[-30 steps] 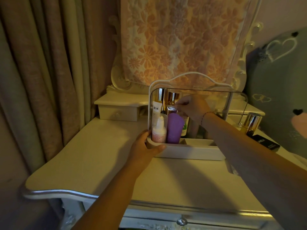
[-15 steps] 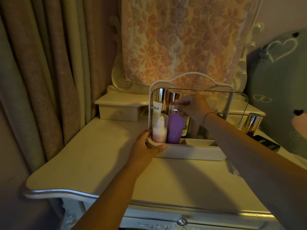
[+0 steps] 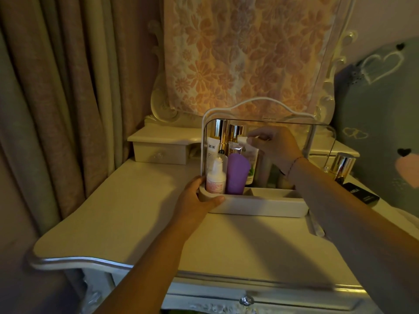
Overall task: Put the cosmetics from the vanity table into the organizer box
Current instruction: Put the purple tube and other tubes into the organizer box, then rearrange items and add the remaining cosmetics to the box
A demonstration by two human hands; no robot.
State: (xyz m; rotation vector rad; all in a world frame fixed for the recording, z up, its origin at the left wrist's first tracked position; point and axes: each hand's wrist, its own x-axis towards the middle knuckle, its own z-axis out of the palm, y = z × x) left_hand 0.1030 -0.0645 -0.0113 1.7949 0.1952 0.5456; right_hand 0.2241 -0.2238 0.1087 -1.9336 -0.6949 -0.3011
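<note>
Inside organizer box, right hand shifted slightly right; floral-label bottle now exposed, standing behind purple tube. Fingers curled at its cap; gripping or released, cannot tell. Box steadied by left hand gripping front-left corner. On vanity table, curtain at left: 2 items outstanding right of box, gold-cap bottle, black compact.

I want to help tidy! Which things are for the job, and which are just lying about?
For the job: organizer box, purple tube, pump bottle, white-capped bottle, gold-capped bottle outside the box, black compact.
Just there: curtain, floral cloth, heart cushion, small drawer.
</note>
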